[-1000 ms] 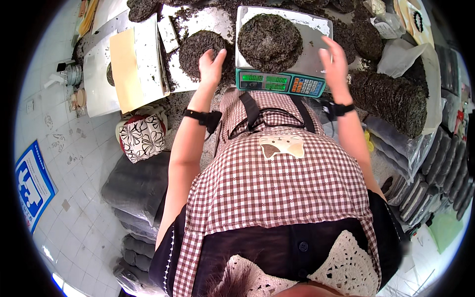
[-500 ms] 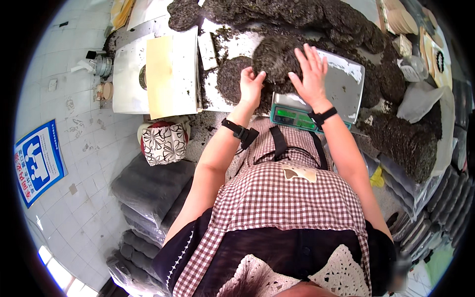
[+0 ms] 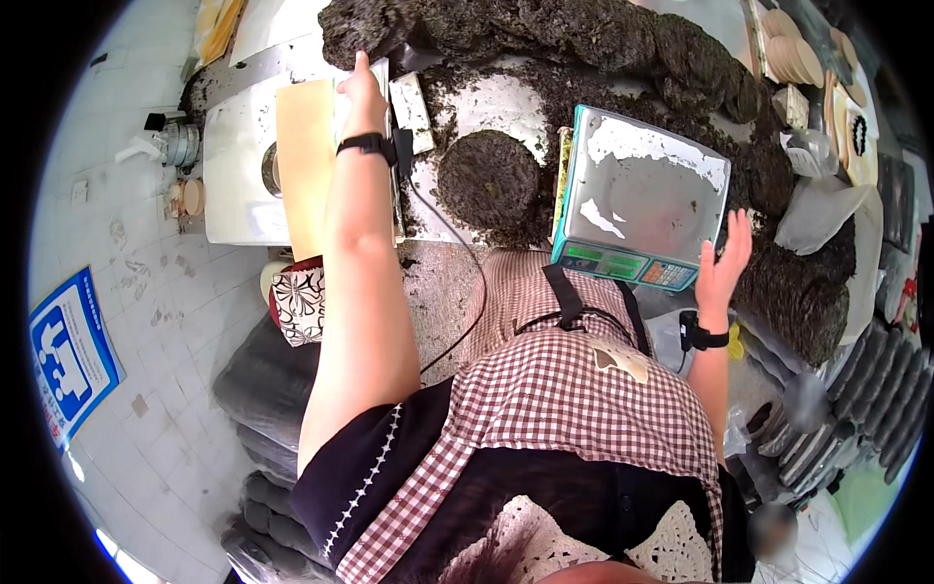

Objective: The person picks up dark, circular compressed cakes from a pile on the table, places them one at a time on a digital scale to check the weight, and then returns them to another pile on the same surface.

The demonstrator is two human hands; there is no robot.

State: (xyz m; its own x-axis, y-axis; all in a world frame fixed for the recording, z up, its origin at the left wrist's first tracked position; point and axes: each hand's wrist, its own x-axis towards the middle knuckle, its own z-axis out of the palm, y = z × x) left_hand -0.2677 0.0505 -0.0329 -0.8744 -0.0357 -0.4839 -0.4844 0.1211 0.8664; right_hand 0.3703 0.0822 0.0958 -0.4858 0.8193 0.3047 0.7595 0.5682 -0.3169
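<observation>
An inward swing of the empty right hand (image 3: pixel 721 273), at the scale's (image 3: pixel 642 190) right edge, could've jolted it; leftward of it, I couldn't tell if the left hand (image 3: pixel 363 101) gripped anything.

Smudged white tiled wall (image 3: pixel 165 389), blue-bordered sign (image 3: pixel 73 350) on it; bright light (image 3: pixel 122 558) lower left.

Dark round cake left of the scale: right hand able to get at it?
Probably, though not straight across: the scale sits between the right hand and the cake, whose top looks uncovered.
</observation>
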